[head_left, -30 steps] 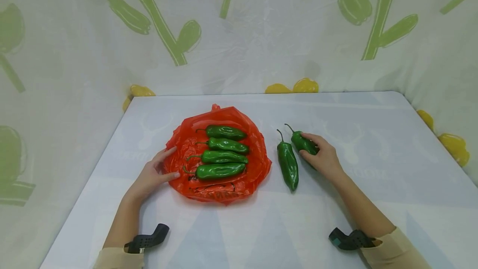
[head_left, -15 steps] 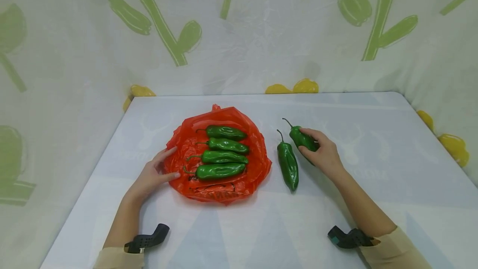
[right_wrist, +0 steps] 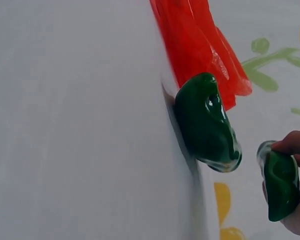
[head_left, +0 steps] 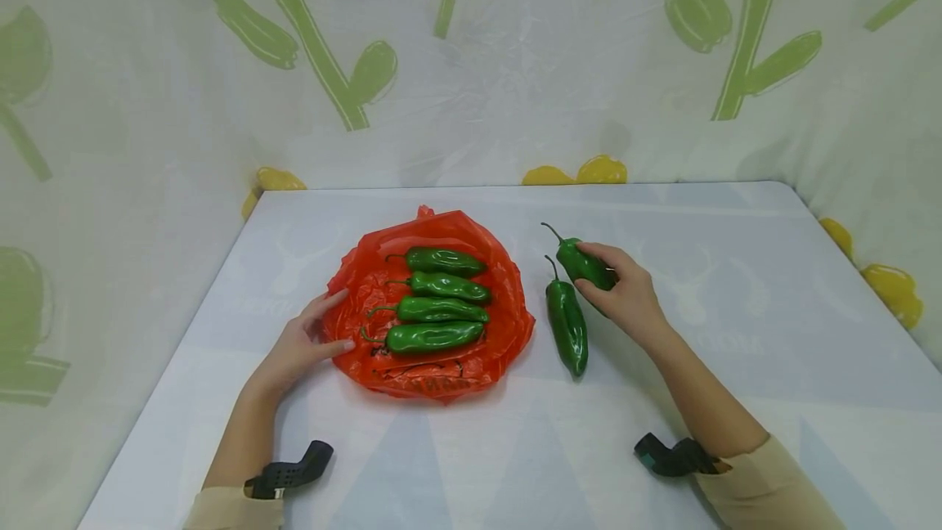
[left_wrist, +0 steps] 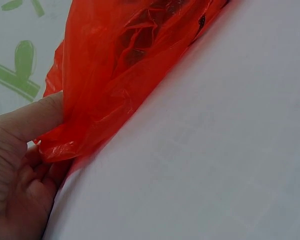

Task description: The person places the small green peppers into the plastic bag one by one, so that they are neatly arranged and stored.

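A red plastic bag (head_left: pixel 511 325) sits spread on the table, with several green chili peppers (head_left: pixel 434 337) lying in a row inside it. My left hand (head_left: pixel 302 346) holds the bag's left rim; in the left wrist view the red film (left_wrist: pixel 97 85) passes between thumb and fingers. To the right of the bag, my right hand (head_left: pixel 625 293) pinches a green chili pepper (head_left: pixel 583 262), its stem pointing up and left. In the right wrist view this pepper (right_wrist: pixel 281 185) appears raised off the table. Another green chili pepper (head_left: pixel 567 325) lies on the table between bag and right hand.
The white table (head_left: pixel 471 464) has faint printed shapes. Behind it hangs a pale curtain (head_left: pixel 559 80) with green leaf prints and yellow flowers. A black wrist camera (head_left: pixel 290 473) is strapped to the left wrist, another black camera (head_left: pixel 677 456) to the right.
My right hand has moved up and left with the pepper, whose stem end now stands above the lying pepper. The left hand and bag have stayed put.
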The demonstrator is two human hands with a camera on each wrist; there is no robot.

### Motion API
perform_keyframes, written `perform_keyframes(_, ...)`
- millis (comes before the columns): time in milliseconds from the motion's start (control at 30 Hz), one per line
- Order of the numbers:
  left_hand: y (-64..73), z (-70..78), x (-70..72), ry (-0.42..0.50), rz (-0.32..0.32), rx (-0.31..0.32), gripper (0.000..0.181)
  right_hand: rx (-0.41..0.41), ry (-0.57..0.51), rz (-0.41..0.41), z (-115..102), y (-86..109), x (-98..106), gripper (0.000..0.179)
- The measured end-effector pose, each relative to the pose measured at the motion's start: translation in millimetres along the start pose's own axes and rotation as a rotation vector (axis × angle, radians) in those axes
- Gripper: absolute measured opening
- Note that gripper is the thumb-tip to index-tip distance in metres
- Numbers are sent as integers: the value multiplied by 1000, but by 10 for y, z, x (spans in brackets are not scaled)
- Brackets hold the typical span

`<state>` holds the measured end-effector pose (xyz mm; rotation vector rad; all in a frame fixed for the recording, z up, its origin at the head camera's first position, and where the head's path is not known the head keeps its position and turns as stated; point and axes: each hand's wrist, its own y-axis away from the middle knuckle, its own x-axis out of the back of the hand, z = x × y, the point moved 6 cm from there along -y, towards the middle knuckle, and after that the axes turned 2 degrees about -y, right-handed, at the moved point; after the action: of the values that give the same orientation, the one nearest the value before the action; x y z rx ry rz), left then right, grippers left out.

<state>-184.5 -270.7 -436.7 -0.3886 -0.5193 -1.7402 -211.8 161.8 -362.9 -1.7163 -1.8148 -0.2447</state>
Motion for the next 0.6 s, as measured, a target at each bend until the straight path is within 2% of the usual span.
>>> perform_keyframes(600,-2,-2,-5,-5,1,-2,82,13,-61,-73,-320,-127,-199,50)
